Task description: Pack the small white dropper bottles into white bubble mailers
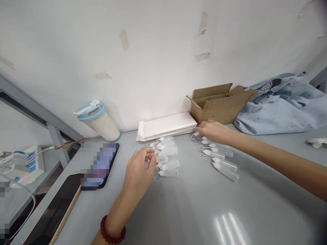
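My left hand is at a cluster of small translucent squeeze bottles, its thumb and forefinger pinched at the tip of one bottle. These bottles lie on their sides with their white nozzle ends towards my left hand, and thin cap loops trail from them. Further right, my right hand has its fingers closed together over the far end of a second group of such bottles, in front of the cardboard box. What its fingertips hold is hidden. They are close to the right end of a stack of white flat packs.
An open cardboard box and a light blue cloth bag stand against the wall. To the left are a tumbler with a blue lid, one phone, another phone and a power strip with cables.
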A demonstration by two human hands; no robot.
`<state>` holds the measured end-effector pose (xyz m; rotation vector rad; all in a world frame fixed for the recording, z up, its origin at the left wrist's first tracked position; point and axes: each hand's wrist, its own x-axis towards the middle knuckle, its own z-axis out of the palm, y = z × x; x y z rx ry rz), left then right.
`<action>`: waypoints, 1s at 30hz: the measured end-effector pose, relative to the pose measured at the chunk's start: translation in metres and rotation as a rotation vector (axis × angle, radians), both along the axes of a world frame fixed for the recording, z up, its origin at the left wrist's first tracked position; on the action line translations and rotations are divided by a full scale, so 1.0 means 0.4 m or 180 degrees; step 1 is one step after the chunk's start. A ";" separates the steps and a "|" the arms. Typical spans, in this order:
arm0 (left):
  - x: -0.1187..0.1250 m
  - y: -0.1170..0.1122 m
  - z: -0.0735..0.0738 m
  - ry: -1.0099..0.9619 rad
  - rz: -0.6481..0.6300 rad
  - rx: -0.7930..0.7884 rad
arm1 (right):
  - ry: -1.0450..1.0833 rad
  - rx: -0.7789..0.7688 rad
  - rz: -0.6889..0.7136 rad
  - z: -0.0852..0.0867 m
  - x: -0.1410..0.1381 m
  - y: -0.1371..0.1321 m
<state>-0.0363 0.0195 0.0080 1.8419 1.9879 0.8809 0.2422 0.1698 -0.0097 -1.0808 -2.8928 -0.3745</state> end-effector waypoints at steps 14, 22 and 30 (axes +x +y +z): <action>0.029 -0.018 -0.016 0.0034 -0.0224 0.0110 | 0.1126 -0.0386 -0.0099 0.034 0.037 -0.120; 0.072 -0.054 -0.017 -0.0092 -0.1123 0.0054 | 0.1986 -0.1342 0.0174 0.014 -0.038 -0.313; 0.082 -0.055 -0.027 0.0018 -0.1541 -0.0031 | 0.2468 -0.1414 0.0296 -0.004 -0.053 -0.352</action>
